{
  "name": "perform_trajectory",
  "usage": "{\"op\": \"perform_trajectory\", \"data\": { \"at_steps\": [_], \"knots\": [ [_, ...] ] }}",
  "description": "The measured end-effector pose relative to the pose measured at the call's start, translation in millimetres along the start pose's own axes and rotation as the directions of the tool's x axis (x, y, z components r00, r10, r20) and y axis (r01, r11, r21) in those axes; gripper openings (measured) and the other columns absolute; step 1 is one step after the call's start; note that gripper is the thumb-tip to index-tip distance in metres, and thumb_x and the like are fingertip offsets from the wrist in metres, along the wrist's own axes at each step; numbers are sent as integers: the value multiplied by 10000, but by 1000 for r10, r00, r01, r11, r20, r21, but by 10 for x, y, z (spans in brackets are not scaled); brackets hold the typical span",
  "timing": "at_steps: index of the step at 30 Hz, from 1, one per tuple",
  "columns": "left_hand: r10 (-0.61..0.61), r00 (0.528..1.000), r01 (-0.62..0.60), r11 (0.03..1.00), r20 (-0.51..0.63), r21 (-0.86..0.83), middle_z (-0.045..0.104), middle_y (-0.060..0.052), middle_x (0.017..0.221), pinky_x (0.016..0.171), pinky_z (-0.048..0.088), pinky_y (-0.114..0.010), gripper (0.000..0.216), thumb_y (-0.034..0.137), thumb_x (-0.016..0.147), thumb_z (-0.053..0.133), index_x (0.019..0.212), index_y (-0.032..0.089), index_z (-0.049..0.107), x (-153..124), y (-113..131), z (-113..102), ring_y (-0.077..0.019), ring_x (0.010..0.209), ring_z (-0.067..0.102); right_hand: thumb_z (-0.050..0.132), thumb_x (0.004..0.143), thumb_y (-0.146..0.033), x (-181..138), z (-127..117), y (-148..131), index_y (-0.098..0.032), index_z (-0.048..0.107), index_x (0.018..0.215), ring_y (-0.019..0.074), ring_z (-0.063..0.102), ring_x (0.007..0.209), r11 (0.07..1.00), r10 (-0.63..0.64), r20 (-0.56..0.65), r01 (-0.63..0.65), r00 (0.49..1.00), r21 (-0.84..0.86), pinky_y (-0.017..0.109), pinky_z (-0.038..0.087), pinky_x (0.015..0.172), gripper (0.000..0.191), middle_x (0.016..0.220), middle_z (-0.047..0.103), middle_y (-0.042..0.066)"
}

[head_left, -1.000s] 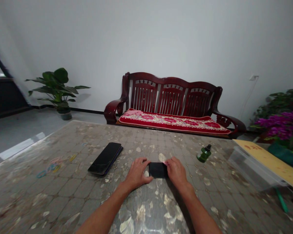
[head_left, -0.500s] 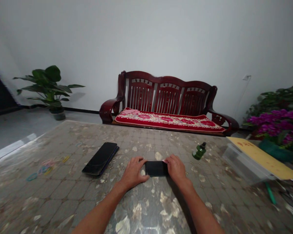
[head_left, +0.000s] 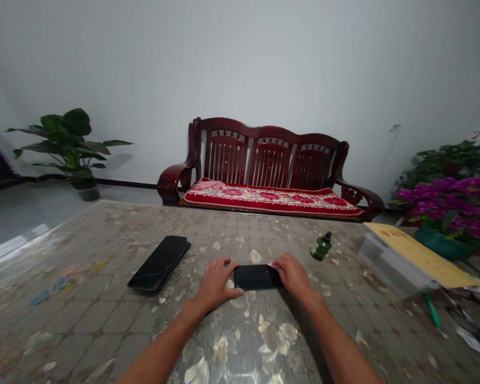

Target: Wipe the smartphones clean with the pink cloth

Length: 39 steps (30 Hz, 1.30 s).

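Observation:
A black smartphone (head_left: 256, 277) lies flat and crosswise on the patterned tablecloth, dark face up. My left hand (head_left: 217, 281) is closed around its left end, the thumb at the near corner and the fingers at the far one. At the other end, my right hand (head_left: 293, 274) has its fingers bent over the phone's right edge. A small pinkish-white piece (head_left: 271, 265) shows at those fingertips, too small to name. Left of my hands lies a larger black tablet-like device (head_left: 159, 262) on a dark bluish case or second slab.
A green bottle (head_left: 321, 246) with a black top stands right of my hands. Beyond it sits a clear plastic box (head_left: 392, 264) under a yellow sheet (head_left: 420, 253). Coloured bands (head_left: 66, 281) lie at the left. A wooden bench (head_left: 270, 160) stands behind the table.
My right hand has shifted slightly right along the phone, so more of its dark face shows. My left hand keeps its place at the left end. The whole view has turned a little right.

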<state>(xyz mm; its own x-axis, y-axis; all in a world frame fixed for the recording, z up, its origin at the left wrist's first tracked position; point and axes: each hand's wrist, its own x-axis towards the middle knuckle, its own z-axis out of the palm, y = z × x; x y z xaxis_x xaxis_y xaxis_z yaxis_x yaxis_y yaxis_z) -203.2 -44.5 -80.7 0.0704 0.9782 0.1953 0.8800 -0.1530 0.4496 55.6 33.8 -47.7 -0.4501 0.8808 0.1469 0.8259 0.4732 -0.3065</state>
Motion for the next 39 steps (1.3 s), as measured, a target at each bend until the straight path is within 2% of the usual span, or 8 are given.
{"op": "perform_trajectory", "data": {
  "at_steps": [5,12,17,22,26,31,37,39],
  "knots": [
    [12,1000,-12,1000,-6,9,553,-119,1308,1031,389,-483,666,455,656,809,1273,286,623,-8,2,3,-354,1220,494,502,913,-146,-147,-38,48,-208,751,927,166,605,933,997,-14,37,11,999,79,221,393,831,257,930,664,44],
    [-3,1000,3,1000,-5,-8,546,-128,1321,1035,390,-484,647,447,657,809,1252,267,631,-13,27,-14,-357,1229,491,480,931,-179,-154,-19,-19,-184,728,891,177,601,908,998,15,-24,-13,1000,53,233,387,799,252,896,648,59],
    [-8,1000,8,1000,-9,-12,551,-117,1319,1033,389,-480,648,461,654,809,1248,283,622,-12,5,15,-347,1242,486,488,898,-141,-279,-22,-46,-205,710,857,162,611,875,996,-12,29,9,1000,88,222,387,760,235,884,648,32],
    [-4,1000,4,1000,-7,-9,550,-131,1321,1039,384,-490,658,444,652,815,1257,267,626,-10,3,17,-358,1240,485,497,927,-177,-272,10,-32,-206,728,880,172,616,884,994,97,-12,-96,995,57,229,387,758,237,902,667,52],
    [-18,1000,18,1000,13,-3,544,-135,1329,1041,386,-480,673,429,644,826,1263,254,627,-10,33,-11,-356,1237,486,506,914,-144,-261,99,-215,-199,722,876,174,617,869,991,134,-42,-133,990,25,233,376,737,226,902,662,54],
    [-24,1000,25,1000,5,-11,544,-128,1327,1042,387,-476,682,417,634,838,1263,260,628,-19,30,0,-355,1235,487,497,876,-76,-278,195,-496,-203,698,840,166,615,877,998,39,-18,-38,999,46,226,370,748,240,909,653,48],
    [-12,1000,11,999,-13,-35,543,-125,1325,1050,382,-490,692,409,620,849,1260,266,629,-26,6,26,-356,1229,487,505,911,-148,-246,138,-362,-206,704,844,185,616,843,984,178,-88,-176,980,23,247,376,732,218,892,654,58],
    [-12,1000,12,999,-16,-34,549,-123,1320,1045,386,-490,688,411,620,844,1257,265,629,-25,11,27,-355,1228,488,502,910,-141,-232,151,-409,-205,709,843,182,618,837,982,189,-84,-187,978,33,245,374,725,227,888,656,58]
  ]
}}
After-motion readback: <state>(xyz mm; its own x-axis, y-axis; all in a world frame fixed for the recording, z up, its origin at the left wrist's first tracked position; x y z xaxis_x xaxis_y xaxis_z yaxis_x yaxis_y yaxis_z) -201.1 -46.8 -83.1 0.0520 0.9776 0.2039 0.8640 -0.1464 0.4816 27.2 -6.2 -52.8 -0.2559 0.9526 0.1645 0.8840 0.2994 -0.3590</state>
